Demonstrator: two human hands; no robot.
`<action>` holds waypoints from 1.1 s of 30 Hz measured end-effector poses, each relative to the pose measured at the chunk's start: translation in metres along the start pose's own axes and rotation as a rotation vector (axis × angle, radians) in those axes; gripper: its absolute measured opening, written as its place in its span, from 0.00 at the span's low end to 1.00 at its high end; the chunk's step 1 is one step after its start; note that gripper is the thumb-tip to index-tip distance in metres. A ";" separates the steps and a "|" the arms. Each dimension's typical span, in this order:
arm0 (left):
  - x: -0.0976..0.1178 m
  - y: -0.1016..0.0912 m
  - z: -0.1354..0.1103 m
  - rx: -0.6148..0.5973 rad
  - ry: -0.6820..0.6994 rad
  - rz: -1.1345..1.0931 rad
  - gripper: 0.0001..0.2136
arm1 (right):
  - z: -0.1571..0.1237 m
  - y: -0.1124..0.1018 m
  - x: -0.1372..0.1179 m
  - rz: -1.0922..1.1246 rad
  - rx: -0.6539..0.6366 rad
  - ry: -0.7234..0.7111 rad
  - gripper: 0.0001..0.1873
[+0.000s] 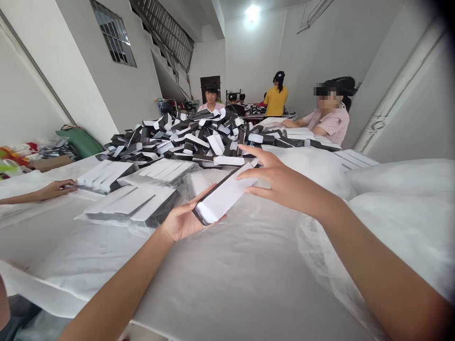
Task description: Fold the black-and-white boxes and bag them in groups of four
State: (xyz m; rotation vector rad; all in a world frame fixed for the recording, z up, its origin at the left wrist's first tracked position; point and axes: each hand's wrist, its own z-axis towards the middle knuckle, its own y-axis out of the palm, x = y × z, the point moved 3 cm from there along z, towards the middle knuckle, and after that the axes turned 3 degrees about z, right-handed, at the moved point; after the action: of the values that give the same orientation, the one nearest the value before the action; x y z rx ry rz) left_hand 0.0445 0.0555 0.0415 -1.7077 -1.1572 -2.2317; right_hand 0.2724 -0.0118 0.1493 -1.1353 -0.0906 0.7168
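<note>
A long, narrow box (222, 199), white on top with dark edges, lies tilted across my left hand (181, 221), whose fingers wrap round its near end from below. My right hand (275, 177) is at the far right part of the same box, fingers spread, some fingertips over its white face and one stretched out past it. Whether those fingertips press on it, I cannot tell. Beyond both hands rises a large heap of black-and-white boxes (188, 137). Clear plastic wraps a bundle of similar boxes (131, 203) left of my left hand.
Another person's hand (57, 189) touches a second row of boxes (104, 174) at the left. Thin plastic bags (398, 227) are piled at the right of the white table (227, 284). Across it sits a person in pink (330, 121); other people are farther back.
</note>
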 end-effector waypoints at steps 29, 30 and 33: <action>0.006 0.007 0.000 0.263 0.458 0.612 0.29 | 0.031 0.063 -0.038 0.212 0.098 0.206 0.36; 0.006 0.007 -0.002 0.289 0.489 0.750 0.30 | 0.033 0.055 -0.038 0.204 0.137 0.196 0.34; 0.003 0.007 -0.007 0.344 0.519 1.232 0.38 | 0.031 0.025 -0.036 0.223 0.231 0.235 0.29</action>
State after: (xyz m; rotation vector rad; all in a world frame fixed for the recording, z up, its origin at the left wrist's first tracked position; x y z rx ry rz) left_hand 0.0417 0.0477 0.0466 -1.0621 -0.1792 -1.3942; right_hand 0.2201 -0.0019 0.1518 -1.0079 0.3145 0.7637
